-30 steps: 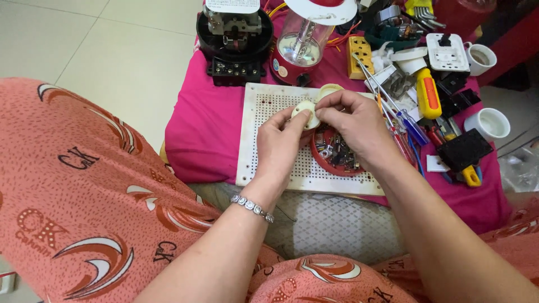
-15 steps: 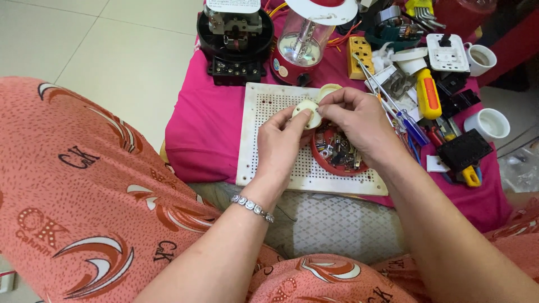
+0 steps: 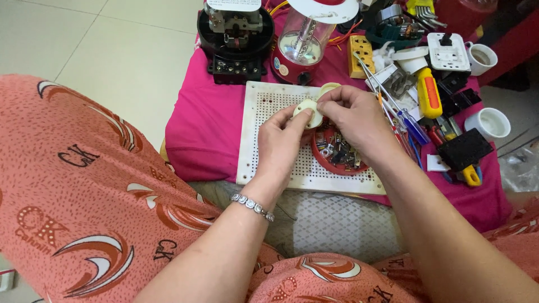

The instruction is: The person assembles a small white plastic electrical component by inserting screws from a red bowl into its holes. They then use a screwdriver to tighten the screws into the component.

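Hands meet over a white perforated board that lies on a bright pink cloth. The left hand pinches a small cream-coloured round plastic fitting between thumb and fingertips, holding it just above the board's upper middle. The right hand has its fingers curled in against the same fitting from the other side, fingertips touching it; whether they grip a separate small part there cannot be told. A silver bracelet circles the left wrist. Just below the right hand, on the board, sits a red round dish filled with small metal screws and bits. Behind the board stands a black round device with a white paper label across its top, and beside it a clear cylinder lamp on a red base carrying a small round sticker. To the right lie a yellow socket block, a white square wall switch, two white cups, a screwdriver with a yellow and orange handle, thinner screwdrivers and a black rectangular block. Salmon-coloured patterned fabric covers the person's knees in the foreground.
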